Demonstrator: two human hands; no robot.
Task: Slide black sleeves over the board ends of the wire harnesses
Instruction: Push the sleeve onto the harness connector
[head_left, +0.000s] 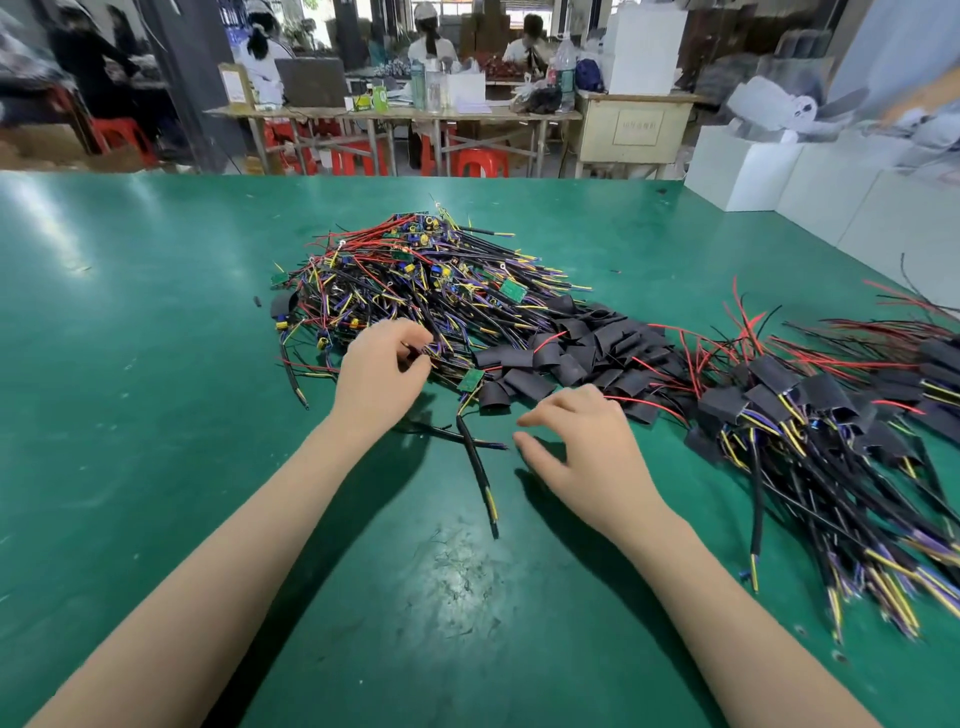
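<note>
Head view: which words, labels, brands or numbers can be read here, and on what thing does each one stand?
No text can be read with certainty.
Sign on the beige cabinet: one line of characters, too blurred to read.
Green bottle on the far table: a label, too small to read.
Cardboard box: a white label, unreadable.
Circuit boards in the harness pile: no legible marking.

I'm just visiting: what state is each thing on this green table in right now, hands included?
Left hand: pinching wires at the unsleeved pile's near edge.
Right hand: open, fingers spread, holding nothing.
Unsleeved harness pile: tangled, boards bare.
Loose black sleeves: heaped, empty.
Sleeved harnesses: heaped on the right, boards covered.
Single harness: lying apart, board bare.
</note>
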